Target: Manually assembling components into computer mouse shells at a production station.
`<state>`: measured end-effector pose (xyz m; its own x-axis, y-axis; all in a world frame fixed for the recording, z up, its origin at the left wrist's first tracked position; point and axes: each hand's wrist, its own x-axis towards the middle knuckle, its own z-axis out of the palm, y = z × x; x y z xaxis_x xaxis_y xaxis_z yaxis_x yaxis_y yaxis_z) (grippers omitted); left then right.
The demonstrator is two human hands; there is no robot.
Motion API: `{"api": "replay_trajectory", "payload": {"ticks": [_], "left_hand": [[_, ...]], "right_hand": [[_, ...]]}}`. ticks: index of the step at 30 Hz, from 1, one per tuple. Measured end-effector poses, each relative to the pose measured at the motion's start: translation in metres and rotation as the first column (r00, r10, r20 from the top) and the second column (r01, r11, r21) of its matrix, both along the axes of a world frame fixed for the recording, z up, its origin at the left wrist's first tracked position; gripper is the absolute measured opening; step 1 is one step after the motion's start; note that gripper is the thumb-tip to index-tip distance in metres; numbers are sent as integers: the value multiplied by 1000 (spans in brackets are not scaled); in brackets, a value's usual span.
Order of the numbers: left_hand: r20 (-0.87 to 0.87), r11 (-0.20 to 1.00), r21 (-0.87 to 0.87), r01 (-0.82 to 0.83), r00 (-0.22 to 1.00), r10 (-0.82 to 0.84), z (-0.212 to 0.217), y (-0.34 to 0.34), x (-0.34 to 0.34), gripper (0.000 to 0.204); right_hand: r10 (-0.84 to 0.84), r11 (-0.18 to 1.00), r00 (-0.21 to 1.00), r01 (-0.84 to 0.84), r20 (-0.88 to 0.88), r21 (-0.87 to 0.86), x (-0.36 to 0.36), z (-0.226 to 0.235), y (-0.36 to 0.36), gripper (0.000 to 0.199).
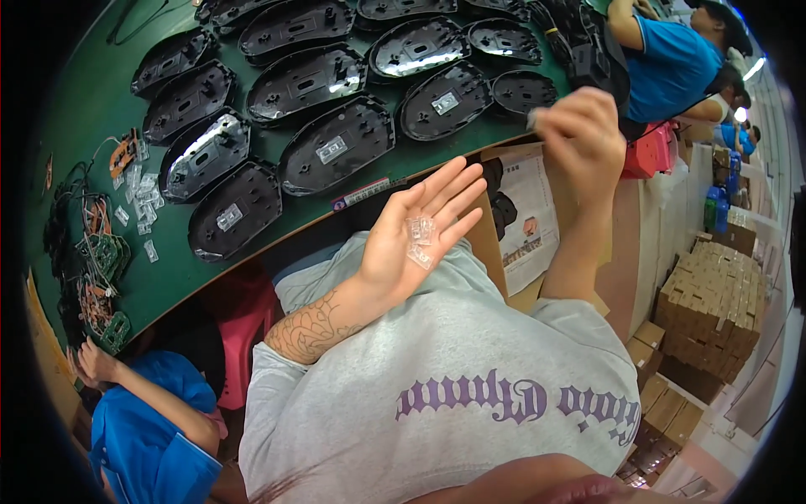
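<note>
My left hand (403,231) is held palm up in front of my body, fingers stretched out. Several small clear plastic pieces (421,239) lie on its palm. My right hand (583,139) is raised beyond the table's front edge, smeared by motion. Its fingers are drawn together, and a pale bit shows at their tips, too blurred to name. Near that hand is a small black plastic shell (522,91). Rows of larger black shells cover the green table. Clear pieces sit inside three front ones: the left shell (252,189), the middle shell (361,139) and the right shell (466,80).
Loose clear pieces (144,197) are heaped at the table's left, beside green circuit boards with wires (105,256). A co-worker in blue (155,412) sits at lower left, another (672,67) at upper right. Stacked cartons (709,294) stand right. A printed carton (529,223) is below the table edge.
</note>
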<state>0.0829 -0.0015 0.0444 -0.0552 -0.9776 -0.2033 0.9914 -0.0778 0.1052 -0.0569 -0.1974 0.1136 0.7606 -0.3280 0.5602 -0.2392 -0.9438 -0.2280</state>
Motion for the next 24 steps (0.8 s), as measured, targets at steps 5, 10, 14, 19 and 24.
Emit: {"api": "replay_trajectory", "payload": {"ticks": [5, 10, 14, 19, 24], "left_hand": [[-4, 1000, -6, 27, 1000, -27, -3, 2, 2, 55], [-2, 1000, 3, 26, 1000, -26, -2, 2, 3, 54], [-4, 1000, 1, 23, 1000, -23, -2, 0, 5, 54], [-3, 1000, -3, 17, 1000, -17, -4, 0, 7, 54], [-6, 1000, 11, 11, 1000, -11, -4, 4, 7, 54]], "right_hand": [[-39, 999, 984, 37, -174, -15, -11, -12, -64, 16], [-9, 1000, 956, 0, -295, -30, -7, -13, -68, 11], [-7, 1000, 944, 0, -330, -19, -1, -10, -66, 11], [-6, 999, 940, -7, -341, -38, 3, -9, -64, 14], [25, 1000, 945, -22, -325, 15, 4, -13, -62, 17]]}}
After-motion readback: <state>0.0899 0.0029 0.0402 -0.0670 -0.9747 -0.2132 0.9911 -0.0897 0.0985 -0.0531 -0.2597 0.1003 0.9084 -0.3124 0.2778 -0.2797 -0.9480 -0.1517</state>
